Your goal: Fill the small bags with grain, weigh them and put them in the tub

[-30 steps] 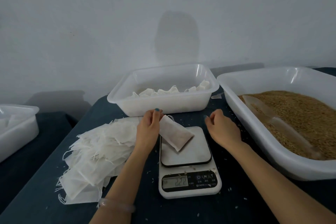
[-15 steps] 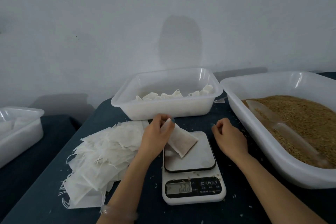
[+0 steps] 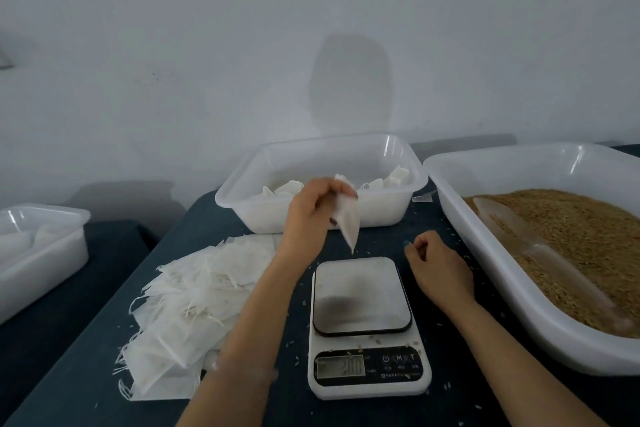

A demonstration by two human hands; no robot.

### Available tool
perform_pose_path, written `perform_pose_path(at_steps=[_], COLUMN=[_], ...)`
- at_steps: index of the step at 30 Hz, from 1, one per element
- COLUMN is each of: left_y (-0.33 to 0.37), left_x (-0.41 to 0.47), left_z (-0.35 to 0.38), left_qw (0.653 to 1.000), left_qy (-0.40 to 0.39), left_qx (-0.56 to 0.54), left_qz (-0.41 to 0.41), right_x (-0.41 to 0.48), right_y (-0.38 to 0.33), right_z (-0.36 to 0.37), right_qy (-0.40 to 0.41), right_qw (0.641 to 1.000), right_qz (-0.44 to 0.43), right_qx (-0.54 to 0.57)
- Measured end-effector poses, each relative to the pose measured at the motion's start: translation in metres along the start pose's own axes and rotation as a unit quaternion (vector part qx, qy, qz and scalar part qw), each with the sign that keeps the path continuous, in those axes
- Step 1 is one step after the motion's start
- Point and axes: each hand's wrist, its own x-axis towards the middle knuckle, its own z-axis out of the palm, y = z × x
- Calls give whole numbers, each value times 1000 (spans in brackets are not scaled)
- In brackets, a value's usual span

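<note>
Above the scale [image 3: 360, 291], I've got the filled bag [image 3: 348, 224] dangling from my left hand [image 3: 313, 215], pinched at its top between thumb and fingers, hanging clear of the plate and right in front of the tub [image 3: 381, 215] that holds other filled bags. My right hand [image 3: 440, 270] rests on the desk [image 3: 294, 406] beside the scale, fingers loosely curled, holding nothing. Empty bags [image 3: 194, 305] are heaped to the left. The big grain tray [image 3: 485, 236] sits to the right, a clear scoop [image 3: 540, 253] lying in it.
</note>
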Motion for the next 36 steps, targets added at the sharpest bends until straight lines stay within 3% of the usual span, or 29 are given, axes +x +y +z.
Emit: perform_pose_path(at_steps=[5, 9, 13, 18, 22, 26, 30, 32, 34, 36], left_y=[12, 4, -14, -10, -8, -10, -14, -12, -9, -10], left_x=[70, 111, 119, 120, 119, 96, 50, 26, 8, -2], left_z=[16, 40, 54, 63, 68, 66, 61, 53, 31, -1], left_qw=[996, 983, 952, 923, 895, 857, 918, 926, 923, 906], left_qy=[50, -21, -96, -152, -188, -179, 3, 74, 96, 78], left_qx=[-24, -48, 40, 129, 280, 450, 392, 369, 370, 416], left_qz=[-64, -178, -287, -328, -294, -174, -51, 19, 35, -17], right_x=[2, 2, 3, 3, 4, 4, 3, 2, 1, 0], right_y=[0, 1, 3, 6, 5, 4, 4, 4, 5, 5], right_z=[1, 2, 3, 5, 5, 4, 4, 3, 2, 1], right_qy=[-5, -4, -7, -7, -5, -12, -12, -12, -13, -16], right_qw=[1000, 1000, 1000, 1000, 1000, 1000, 1000, 1000, 1000, 1000], right_qz=[8, 3, -6, -13, -14, -10, 0, -1, -7, -9], right_qx=[-12, -16, -17, -26, -21, -24, -14, -9, -9, -10])
